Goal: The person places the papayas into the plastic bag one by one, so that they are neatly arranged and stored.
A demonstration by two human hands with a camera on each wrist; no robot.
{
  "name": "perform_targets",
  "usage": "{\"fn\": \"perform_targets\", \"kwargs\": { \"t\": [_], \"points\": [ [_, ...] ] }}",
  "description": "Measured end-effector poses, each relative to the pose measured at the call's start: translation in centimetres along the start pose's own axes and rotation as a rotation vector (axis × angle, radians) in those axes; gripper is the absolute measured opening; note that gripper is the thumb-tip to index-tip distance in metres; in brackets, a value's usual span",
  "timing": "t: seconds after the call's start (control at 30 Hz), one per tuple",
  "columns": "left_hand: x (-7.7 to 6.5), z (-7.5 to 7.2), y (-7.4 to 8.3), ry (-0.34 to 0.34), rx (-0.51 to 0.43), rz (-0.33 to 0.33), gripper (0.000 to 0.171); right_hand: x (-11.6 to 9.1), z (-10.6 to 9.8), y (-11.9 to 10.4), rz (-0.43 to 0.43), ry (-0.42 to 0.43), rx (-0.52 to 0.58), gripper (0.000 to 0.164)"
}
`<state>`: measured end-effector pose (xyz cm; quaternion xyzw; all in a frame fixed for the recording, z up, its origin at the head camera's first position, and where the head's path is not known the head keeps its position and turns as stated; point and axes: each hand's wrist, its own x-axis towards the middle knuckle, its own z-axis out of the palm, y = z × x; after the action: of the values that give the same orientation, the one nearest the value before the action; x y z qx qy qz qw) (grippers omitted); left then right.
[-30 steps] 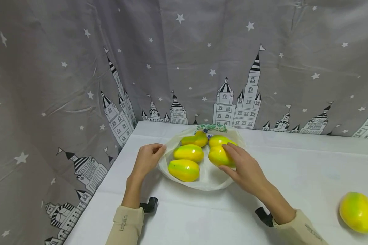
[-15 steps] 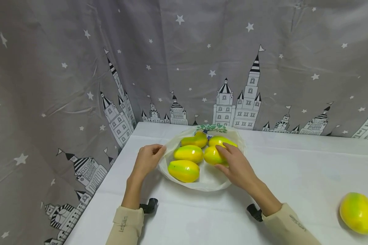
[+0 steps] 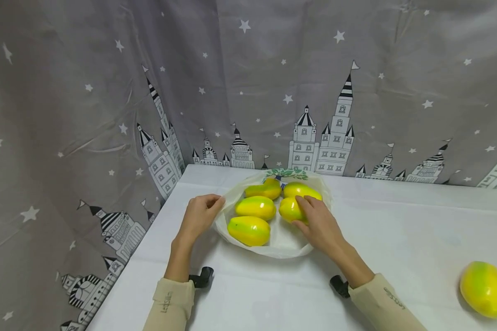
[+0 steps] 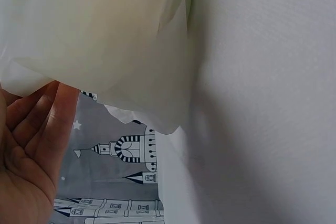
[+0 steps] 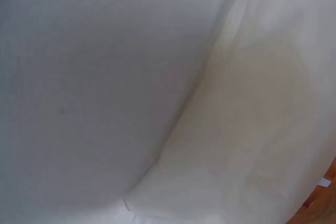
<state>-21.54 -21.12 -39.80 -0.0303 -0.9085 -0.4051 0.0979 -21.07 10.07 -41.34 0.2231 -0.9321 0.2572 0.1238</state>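
My left hand pinches the left rim of a whitish plastic bag, which lies with its mouth spread wide on the table. In the left wrist view, the fingers are behind the edge of the bag's thin wall. Inside the bag my right hand grips a yellow-green mango, thumb at its near side and fingers over the top. Two mangoes lie at the bag's left, the nearer mango closest to me. Further back are a curved mango and another mango. The right wrist view shows only the bag's outer side and tablecloth.
A loose mango sits on the white table at the far right. A grey curtain with stars and castles hangs along the back and left edges of the table.
My right hand has moved left and slightly inward with its mango, closer to the mangoes on the left. My left hand has stayed at the bag's rim.
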Motion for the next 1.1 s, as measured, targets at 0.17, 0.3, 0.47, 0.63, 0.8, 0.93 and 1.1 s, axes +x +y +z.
{"fn": "perform_targets", "kwargs": {
  "t": [0.17, 0.3, 0.47, 0.63, 0.8, 0.93, 1.1],
  "points": [
    [0.1, 0.0, 0.1, -0.003, 0.002, -0.007, 0.032, 0.2, 0.2, 0.1, 0.01, -0.016, 0.009, 0.062],
    [0.1, -0.1, 0.1, 0.0, 0.005, 0.003, 0.031, 0.3, 0.3, 0.1, 0.014, -0.024, -0.004, 0.063],
    [0.1, 0.0, 0.2, 0.0, 0.004, 0.006, 0.032, 0.4, 0.5, 0.1, 0.02, -0.04, -0.023, 0.064],
    [0.1, 0.0, 0.3, 0.002, -0.004, 0.004, 0.031, 0.6, 0.7, 0.0, 0.045, -0.062, -0.042, 0.064],
    [0.1, 0.0, 0.3, -0.001, 0.001, -0.004, 0.031, 0.8, 0.9, -0.1, 0.041, -0.082, -0.06, 0.064],
    [0.0, 0.0, 0.3, -0.002, 0.007, -0.01, 0.032, 0.9, 1.1, -0.1, 0.035, -0.074, -0.078, 0.064],
    [0.0, 0.0, 0.2, -0.002, 0.01, -0.012, 0.032, 0.9, 1.2, -0.1, 0.035, -0.066, -0.085, 0.065]
  ]
}}
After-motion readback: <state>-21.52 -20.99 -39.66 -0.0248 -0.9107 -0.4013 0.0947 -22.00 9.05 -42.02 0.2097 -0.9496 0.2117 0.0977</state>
